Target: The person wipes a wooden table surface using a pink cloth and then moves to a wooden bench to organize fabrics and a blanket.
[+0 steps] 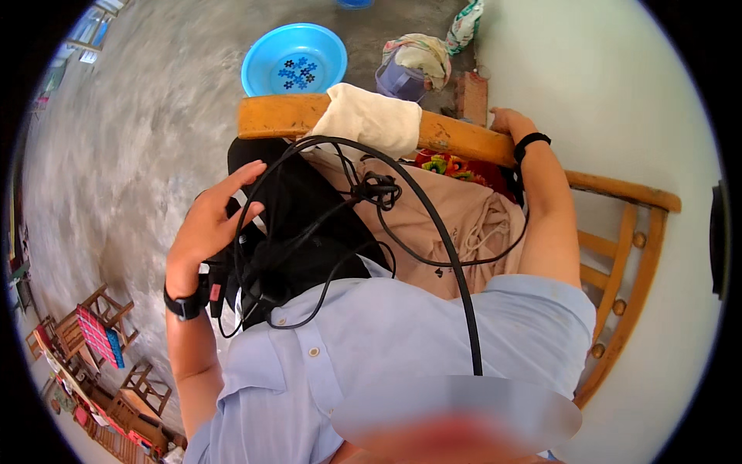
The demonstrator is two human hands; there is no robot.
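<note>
My left hand (211,217) is raised above black fabric (284,209), its fingers and thumb apart. Right beside it runs a loop of black cable (440,226), bunched in a tangle (378,191) over my lap. A small black device with a pink label (215,292) hangs by my left wrist. My right hand (510,123) reaches over the wooden armrest (284,116) near the wall; its fingertips are partly hidden, so its grip is unclear. A cream cloth (371,119) drapes over the armrest. Pinkish-beige clothing with a drawstring (429,226) lies below it.
Beyond the armrest, a blue plastic basin (272,52) and a purple bucket with cloth (400,81) stand on the concrete floor. A brick (472,95) lies by the white wall (608,98). Red floral fabric (461,165) shows under the armrest. Wooden stools (145,388) stand lower left.
</note>
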